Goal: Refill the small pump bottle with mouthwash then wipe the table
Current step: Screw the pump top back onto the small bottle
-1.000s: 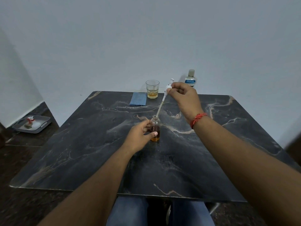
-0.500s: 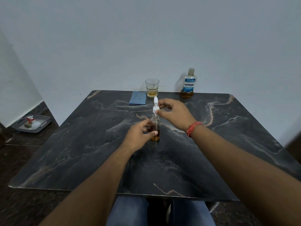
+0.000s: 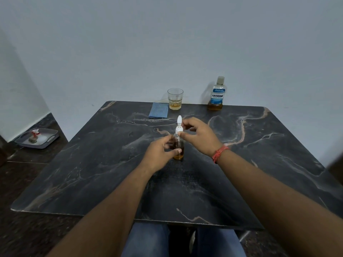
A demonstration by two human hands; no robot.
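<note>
- Our right hand [image 3: 199, 135] pinches the white pump head [image 3: 179, 129] between thumb and forefinger, right at the neck of the small pump bottle [image 3: 178, 148]; the other fingers curl loosely.
- Our left hand [image 3: 160, 154] wraps the bottle's body from the left, thumb across its front, holding it upright on the table [image 3: 241, 173].
- The bottle stands near the middle of the dark marble top, with amber liquid in its lower part.
- Beyond the bottle, at the far edge, lies a folded blue cloth [image 3: 158, 112]; a glass [image 3: 175, 99] with a little amber liquid stands just right of it.
- Farther right along that far edge stands the mouthwash bottle [image 3: 216, 93], well apart from the pump bottle.
- Left, right and nearer than the pump bottle we see bare tabletop out to the rounded corners.
- Off the table's left edge, a grey tray [image 3: 38, 138] sits on the floor.
</note>
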